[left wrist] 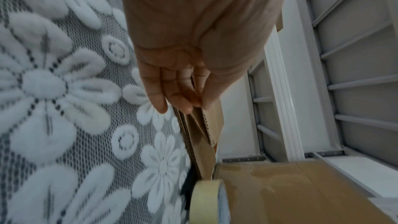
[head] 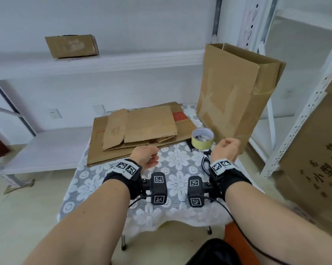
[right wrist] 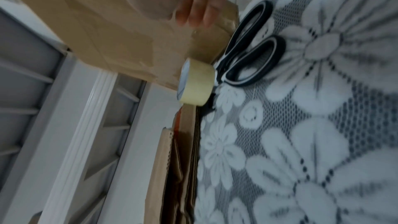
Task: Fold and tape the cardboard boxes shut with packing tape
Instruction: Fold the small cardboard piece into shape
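A stack of flattened cardboard boxes (head: 142, 129) lies at the back of the lace-covered table (head: 178, 159). A tall flattened box (head: 236, 92) stands upright at the table's right. A roll of pale packing tape (head: 202, 139) sits beside it, with black scissors (head: 206, 163) just in front. My left hand (head: 147, 157) hovers loosely curled by the stack's near edge (left wrist: 204, 130) and holds nothing. My right hand (head: 228, 148) hangs loosely curled at the tall box's lower corner, also holding nothing. The right wrist view shows its fingers (right wrist: 193, 13) above the tape (right wrist: 197, 83) and scissors (right wrist: 247, 48).
A small closed box (head: 72, 45) sits on the white wall shelf at upper left. A large printed carton (head: 314, 159) leans in the white metal rack (head: 295, 131) to the right. Low white shelving stands left of the table.
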A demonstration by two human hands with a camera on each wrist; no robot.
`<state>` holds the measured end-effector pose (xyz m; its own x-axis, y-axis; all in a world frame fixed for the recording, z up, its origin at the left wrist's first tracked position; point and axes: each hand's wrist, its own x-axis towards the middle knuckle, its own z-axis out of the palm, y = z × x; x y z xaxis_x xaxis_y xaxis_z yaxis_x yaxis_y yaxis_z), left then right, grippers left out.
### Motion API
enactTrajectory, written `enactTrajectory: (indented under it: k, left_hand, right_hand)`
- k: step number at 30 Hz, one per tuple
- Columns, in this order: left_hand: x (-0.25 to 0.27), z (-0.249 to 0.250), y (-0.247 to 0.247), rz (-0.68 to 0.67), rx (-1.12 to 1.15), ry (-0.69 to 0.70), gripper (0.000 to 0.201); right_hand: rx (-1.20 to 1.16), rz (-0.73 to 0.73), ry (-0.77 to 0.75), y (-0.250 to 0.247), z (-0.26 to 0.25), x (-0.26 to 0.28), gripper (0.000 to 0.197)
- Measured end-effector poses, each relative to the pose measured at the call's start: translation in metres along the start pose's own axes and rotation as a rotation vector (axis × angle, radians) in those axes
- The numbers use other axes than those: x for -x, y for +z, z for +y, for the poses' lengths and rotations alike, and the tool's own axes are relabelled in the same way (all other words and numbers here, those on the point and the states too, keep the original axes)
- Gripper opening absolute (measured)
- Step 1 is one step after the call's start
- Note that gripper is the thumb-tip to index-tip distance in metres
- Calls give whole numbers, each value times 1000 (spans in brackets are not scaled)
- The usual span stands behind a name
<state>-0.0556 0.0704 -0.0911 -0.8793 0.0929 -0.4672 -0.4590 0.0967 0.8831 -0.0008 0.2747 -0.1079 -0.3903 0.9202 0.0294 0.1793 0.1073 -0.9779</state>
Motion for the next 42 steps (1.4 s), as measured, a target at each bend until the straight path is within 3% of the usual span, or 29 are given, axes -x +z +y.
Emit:
enactTrajectory:
  k: [6, 9, 16, 19, 22, 26, 31, 35, 38, 42]
  left_hand:
    - [-10, -6, -44, 77, 111, -43, 9]
    - [-14, -6, -62, 94, 215, -86, 5]
    - [-34, 11, -81, 86, 446, -128, 16]
    - [-48, 17, -76, 105, 484, -127, 27]
    - [-61, 19, -67, 128, 537, -157, 35]
    - [-68, 19, -53, 79, 719, -187, 12]
    - [-66, 21, -46, 79, 755, -140, 31]
    - [-50, 26, -46, 37, 807, -96, 26]
    - [-34, 32, -47, -16, 799, -67, 10]
    - [-13, 40, -47, -44, 823, -16, 26]
  right_hand:
    - [132, -294, -102, 36, -20, 22, 27]
    - [182, -436, -161, 58, -28, 26, 24]
    - [404, -545, -447, 105, -35, 19, 11]
    - [633, -588, -478, 116, -31, 16, 33]
    - [704, -602, -436, 120, -27, 15, 56]
    - [628, -616, -397, 126, -17, 12, 72]
    - [469, -623, -373, 128, -10, 14, 82]
    - [221, -579, -266, 119, -18, 20, 88]
    - [66, -524, -210, 112, -28, 24, 74]
    - [33, -464, -303, 107, -38, 32, 38]
